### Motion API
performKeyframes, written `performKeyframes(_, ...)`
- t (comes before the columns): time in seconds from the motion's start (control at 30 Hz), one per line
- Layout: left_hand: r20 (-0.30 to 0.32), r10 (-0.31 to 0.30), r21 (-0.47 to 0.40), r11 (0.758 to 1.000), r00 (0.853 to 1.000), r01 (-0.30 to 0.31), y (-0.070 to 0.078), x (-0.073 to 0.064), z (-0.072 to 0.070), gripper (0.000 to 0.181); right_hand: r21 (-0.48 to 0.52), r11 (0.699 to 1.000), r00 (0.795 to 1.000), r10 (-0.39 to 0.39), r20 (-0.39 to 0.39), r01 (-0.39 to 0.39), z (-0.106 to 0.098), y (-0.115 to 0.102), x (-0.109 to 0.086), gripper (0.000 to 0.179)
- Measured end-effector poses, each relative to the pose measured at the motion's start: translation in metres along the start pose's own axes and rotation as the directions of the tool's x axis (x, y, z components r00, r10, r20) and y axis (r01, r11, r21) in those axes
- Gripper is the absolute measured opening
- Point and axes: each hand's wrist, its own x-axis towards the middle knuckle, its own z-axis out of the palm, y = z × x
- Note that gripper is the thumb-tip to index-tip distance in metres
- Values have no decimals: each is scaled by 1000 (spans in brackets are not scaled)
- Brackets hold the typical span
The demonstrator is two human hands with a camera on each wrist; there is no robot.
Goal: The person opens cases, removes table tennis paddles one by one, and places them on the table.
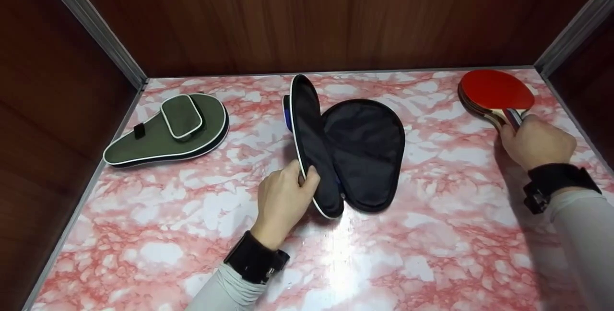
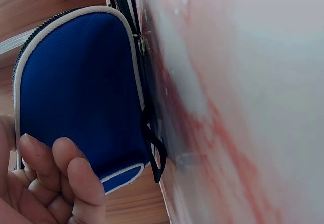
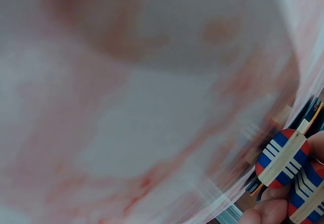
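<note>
In the head view my left hand point(image 1: 286, 199) pinches the white-piped edge of an opened table tennis paddle case point(image 1: 365, 155), thumb on the black lining. That half of the case stands nearly upright, while the other half lies flat with its lining up. Its blue outer side point(image 2: 81, 77) shows in the left wrist view, beside my curled fingers. At the far right my right hand point(image 1: 539, 143) grips the handle of a red table tennis paddle point(image 1: 499, 89), the top one of a stack. Two striped handle ends point(image 3: 282, 158) show in the right wrist view, with fingers around the nearer one.
A closed green paddle case point(image 1: 148, 140) with a small front pocket lies at the left of the marbled pink-and-white table point(image 1: 192, 244). Brown wood-grain panels point(image 1: 326, 18) with grey metal edging enclose the table at the back and both sides.
</note>
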Motion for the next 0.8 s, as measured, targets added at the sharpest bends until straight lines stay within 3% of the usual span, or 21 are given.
performKeyframes(0.3, 5, 9, -5, 1000, 1000, -9, 6, -1, 1, 38, -14, 1000, 1000, 12, 20, -11, -4, 7, -4, 50)
performKeyframes(0.57, 36, -19, -14, 1000, 999, 19, 5, 0, -2, 39, 8, 997, 983, -70, -171, 72, -9, -3, -15, 52)
performKeyframes(0.8, 43, -12, 1, 1000, 999, 12, 8, 4, -6, 39, 42, 985, 954, -151, -260, 168, -18, -19, -25, 53)
